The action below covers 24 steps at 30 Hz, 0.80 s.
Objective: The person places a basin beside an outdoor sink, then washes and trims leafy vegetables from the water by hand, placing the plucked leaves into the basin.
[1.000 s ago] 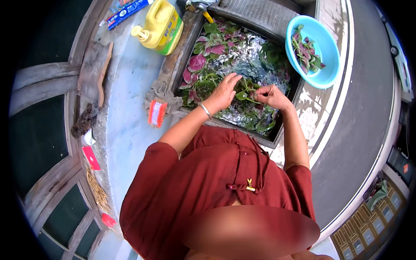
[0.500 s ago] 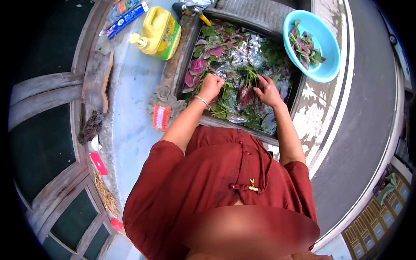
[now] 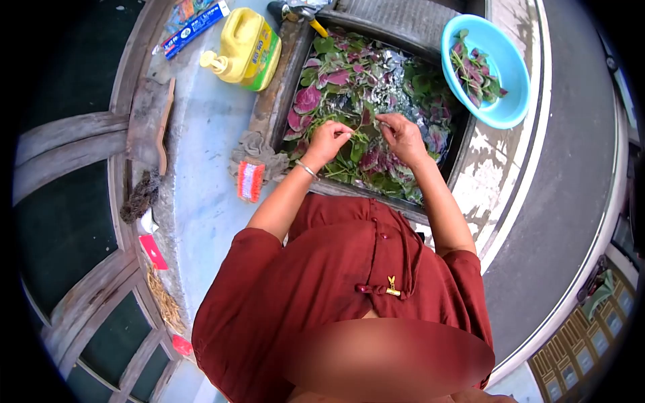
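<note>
Red-and-green amaranth leaves (image 3: 308, 100) float and lie in a stone basin (image 3: 277, 111) of water in front of me. My left hand (image 3: 328, 142), a bangle on its wrist, is closed around a thin green amaranth sprig (image 3: 359, 134) that points right. Facing it, my right hand (image 3: 403, 139) has thumb and forefinger pinched at the sprig's small dark leaf (image 3: 367, 114); the exact contact is hard to make out. Both hands are just above the leaves. More picked amaranth lies in a light blue plastic bowl (image 3: 514, 84) at the basin's upper right.
Left of the basin stand a yellow pump jug (image 3: 243, 47) and a red-and-white scrub brush (image 3: 250, 181) on a grey rag (image 3: 259, 153). A yellow-handled tool (image 3: 317, 27) lies at the basin's upper corner. A blue box (image 3: 196, 30) sits farther left. A road runs along the right.
My right hand has moved up and left, toward my left hand, and the larger dark-leaved bunch under it is out of its fingers. A sprig now stretches between the hands.
</note>
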Each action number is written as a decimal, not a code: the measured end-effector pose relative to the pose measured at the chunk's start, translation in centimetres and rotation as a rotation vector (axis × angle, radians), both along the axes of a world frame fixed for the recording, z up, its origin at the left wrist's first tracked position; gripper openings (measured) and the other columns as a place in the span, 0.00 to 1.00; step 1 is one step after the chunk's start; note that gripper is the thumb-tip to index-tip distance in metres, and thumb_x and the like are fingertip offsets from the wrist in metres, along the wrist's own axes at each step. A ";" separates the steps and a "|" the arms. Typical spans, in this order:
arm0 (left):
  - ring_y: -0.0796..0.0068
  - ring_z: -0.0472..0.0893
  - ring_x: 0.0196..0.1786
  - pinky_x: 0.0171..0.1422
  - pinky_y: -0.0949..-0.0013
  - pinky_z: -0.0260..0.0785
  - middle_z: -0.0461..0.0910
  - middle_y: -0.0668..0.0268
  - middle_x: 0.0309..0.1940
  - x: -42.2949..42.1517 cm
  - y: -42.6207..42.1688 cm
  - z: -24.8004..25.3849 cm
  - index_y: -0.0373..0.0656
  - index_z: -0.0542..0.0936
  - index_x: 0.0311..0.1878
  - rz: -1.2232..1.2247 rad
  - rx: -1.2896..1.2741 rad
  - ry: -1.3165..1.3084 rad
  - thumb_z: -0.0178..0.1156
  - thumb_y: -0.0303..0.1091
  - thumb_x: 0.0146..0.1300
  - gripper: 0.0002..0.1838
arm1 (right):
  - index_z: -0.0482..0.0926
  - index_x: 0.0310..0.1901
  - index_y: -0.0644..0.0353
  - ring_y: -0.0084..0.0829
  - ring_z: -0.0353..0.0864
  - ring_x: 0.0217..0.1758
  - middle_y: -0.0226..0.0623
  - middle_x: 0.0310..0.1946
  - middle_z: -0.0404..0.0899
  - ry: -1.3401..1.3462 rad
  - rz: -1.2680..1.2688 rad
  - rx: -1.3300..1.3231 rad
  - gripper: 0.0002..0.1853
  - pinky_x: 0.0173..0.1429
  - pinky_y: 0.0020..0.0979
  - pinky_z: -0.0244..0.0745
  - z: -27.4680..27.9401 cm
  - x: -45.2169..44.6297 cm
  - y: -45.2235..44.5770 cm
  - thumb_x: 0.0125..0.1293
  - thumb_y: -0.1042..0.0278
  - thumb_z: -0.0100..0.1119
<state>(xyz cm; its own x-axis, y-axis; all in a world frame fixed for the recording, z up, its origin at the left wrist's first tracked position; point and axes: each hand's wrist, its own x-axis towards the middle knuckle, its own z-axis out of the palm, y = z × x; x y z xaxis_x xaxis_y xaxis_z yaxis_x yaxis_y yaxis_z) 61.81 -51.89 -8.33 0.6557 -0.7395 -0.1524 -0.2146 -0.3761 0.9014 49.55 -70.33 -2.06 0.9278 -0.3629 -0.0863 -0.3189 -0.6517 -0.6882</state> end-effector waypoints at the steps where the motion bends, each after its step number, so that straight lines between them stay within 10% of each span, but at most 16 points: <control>1: 0.69 0.78 0.30 0.35 0.68 0.71 0.76 0.64 0.28 -0.2 -0.3 0.4 0.43 0.84 0.34 -0.002 -0.002 0.000 0.65 0.32 0.53 0.05 | 0.78 0.49 0.55 0.43 0.78 0.49 0.44 0.46 0.78 -0.194 0.112 0.127 0.15 0.50 0.37 0.75 0.5 0.6 0.4 0.58 0.71 0.57; 9: 0.58 0.78 0.34 0.39 0.60 0.70 0.75 0.58 0.27 -0.4 -1.0 3.4 0.42 0.82 0.30 -0.100 0.090 -0.245 0.64 0.29 0.51 0.04 | 0.74 0.51 0.54 0.38 0.82 0.35 0.36 0.60 0.69 -0.190 0.173 -0.044 0.20 0.39 0.35 0.78 2.5 1.7 2.1 0.54 0.75 0.60; 16: 0.59 0.77 0.33 0.39 0.62 0.70 0.76 0.59 0.27 -0.9 -0.9 3.6 0.41 0.82 0.32 -0.134 0.081 -0.366 0.64 0.29 0.51 0.04 | 0.75 0.39 0.56 0.44 0.80 0.34 0.39 0.35 0.78 -0.107 0.286 -0.136 0.09 0.35 0.40 0.76 -0.1 1.1 2.3 0.57 0.66 0.59; 24: 0.57 0.78 0.37 0.42 0.59 0.72 0.77 0.59 0.30 -1.4 -1.2 5.0 0.44 0.82 0.33 -0.142 0.138 -0.397 0.61 0.31 0.55 0.04 | 0.76 0.32 0.55 0.44 0.79 0.31 0.39 0.29 0.76 -0.055 0.278 -0.165 0.05 0.34 0.41 0.75 -0.7 1.6 2.4 0.56 0.66 0.58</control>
